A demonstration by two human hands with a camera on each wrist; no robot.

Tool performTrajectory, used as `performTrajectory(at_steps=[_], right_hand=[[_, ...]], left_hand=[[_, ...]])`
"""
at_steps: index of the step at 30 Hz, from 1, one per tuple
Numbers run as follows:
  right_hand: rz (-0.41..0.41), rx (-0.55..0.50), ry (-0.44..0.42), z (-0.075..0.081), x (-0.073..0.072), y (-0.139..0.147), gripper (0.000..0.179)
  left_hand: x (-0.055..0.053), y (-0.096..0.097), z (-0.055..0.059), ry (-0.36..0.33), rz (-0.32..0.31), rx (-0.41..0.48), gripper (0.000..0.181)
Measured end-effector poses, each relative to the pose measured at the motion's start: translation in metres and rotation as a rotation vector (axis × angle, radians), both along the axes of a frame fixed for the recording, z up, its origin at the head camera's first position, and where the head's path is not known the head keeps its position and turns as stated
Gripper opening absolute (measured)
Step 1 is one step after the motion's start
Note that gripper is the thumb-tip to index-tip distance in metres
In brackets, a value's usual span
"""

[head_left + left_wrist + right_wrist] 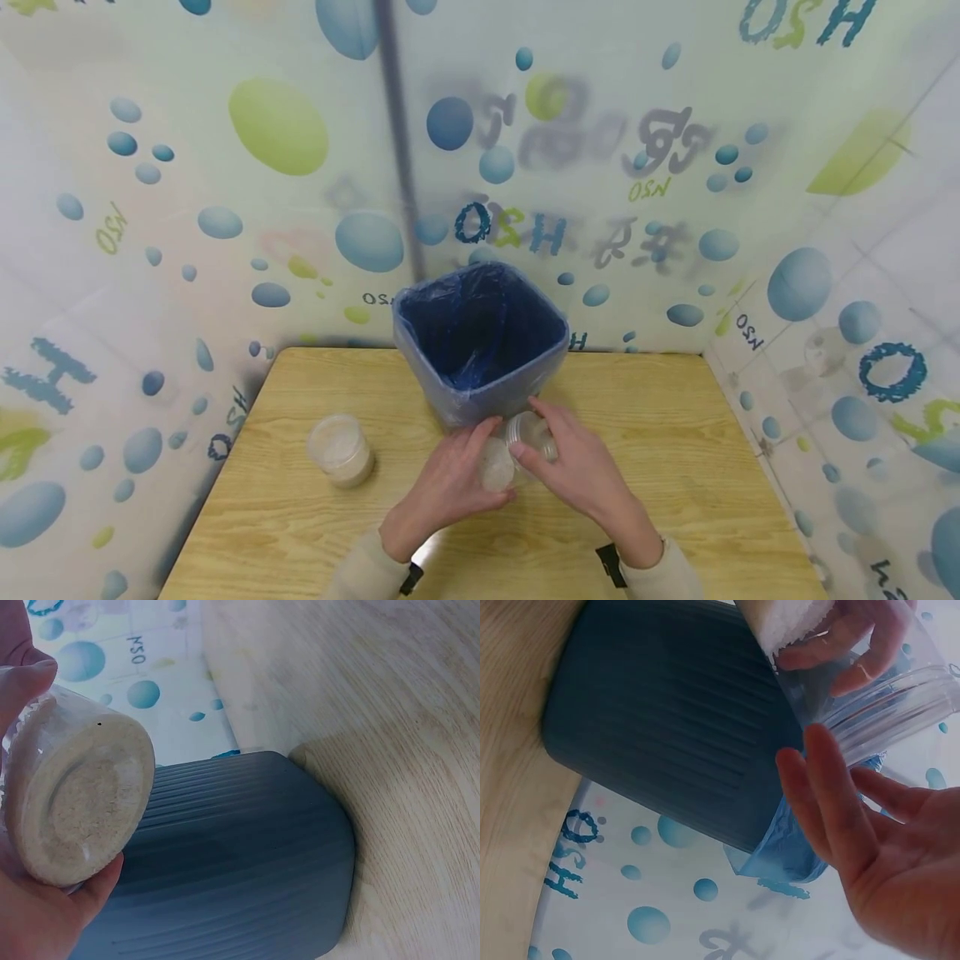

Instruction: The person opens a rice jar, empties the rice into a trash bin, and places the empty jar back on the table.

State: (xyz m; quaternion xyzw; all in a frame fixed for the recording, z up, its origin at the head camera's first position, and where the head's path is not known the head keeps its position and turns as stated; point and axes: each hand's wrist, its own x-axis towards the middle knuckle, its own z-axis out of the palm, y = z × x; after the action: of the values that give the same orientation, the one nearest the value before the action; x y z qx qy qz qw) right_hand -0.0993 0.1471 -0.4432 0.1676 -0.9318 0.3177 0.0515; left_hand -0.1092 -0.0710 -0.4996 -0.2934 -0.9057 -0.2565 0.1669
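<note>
A big bubble-patterned sheet hung behind a wooden counter. On the counter stood a blue-grey bin, with a thin blue bag lining it and folded over its top. The left hand had its fingers curled round a clear jar, up off the counter on the near side of the bin. The jar leaned over: its long axis slanted, bottom down to the left, mouth up to the right. The right hand had its fingers part open and a little bent by the mouth; I couldn't tell if they touched it. Another jar stood to the left. White bits sat inside the leaning jar.
</note>
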Motion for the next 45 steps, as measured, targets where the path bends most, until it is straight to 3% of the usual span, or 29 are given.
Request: performTrajectory(at_steps=[9,18,24,30,41,45], right_hand=[[0.050,-0.007,-0.038,0.004,-0.002,0.003,0.065],[0.235,-0.123,-0.002,0.000,-0.005,0.015,0.066],[0.307,-0.121,0.012,-0.001,-0.006,0.021,0.069],[0.375,-0.099,0.022,-0.001,-0.006,0.025,0.076],[0.473,-0.098,0.021,-0.002,-0.003,0.029,0.083],[0.451,-0.147,-0.002,-0.004,-0.003,0.029,0.091]], left_hand=[[0.000,-0.001,0.001,0.019,-0.003,-0.021,0.099],[-0.001,-0.003,0.001,0.010,-0.019,-0.025,0.101],[-0.002,-0.003,-0.001,0.036,-0.025,-0.022,0.101],[-0.002,-0.005,0.000,0.012,-0.032,-0.022,0.100],[-0.001,-0.007,0.002,0.003,-0.048,-0.019,0.099],[-0.001,-0.007,0.001,0.002,-0.048,-0.011,0.101]])
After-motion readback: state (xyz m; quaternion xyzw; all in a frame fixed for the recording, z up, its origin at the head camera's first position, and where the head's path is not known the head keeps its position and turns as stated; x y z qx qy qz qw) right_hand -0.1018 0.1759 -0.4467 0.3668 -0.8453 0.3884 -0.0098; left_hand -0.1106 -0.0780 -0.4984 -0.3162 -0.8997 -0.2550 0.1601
